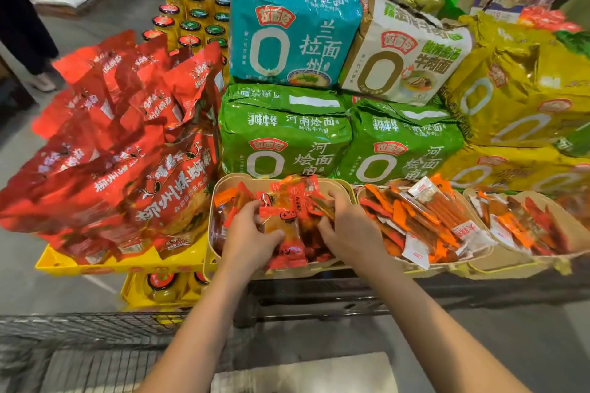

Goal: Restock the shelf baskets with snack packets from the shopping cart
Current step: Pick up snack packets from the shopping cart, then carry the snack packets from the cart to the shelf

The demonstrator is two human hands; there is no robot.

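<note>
over the left basket (220,188), both hands clutch red packets (287,217), left hand (247,233) nearer the rim, right hand (346,226) toward the middle basket (360,193).

The grey wire shopping cart (79,344) is cut off by the bottom and left edges and blurred. Fingertips of the left hand (247,234) and right hand (346,222) are buried among small red-orange snack packets (287,201). The rightmost tan oval basket (542,260) and yellow noodle multipacks (523,89) are smeared and cropped at the right edge, print illegible.
</note>
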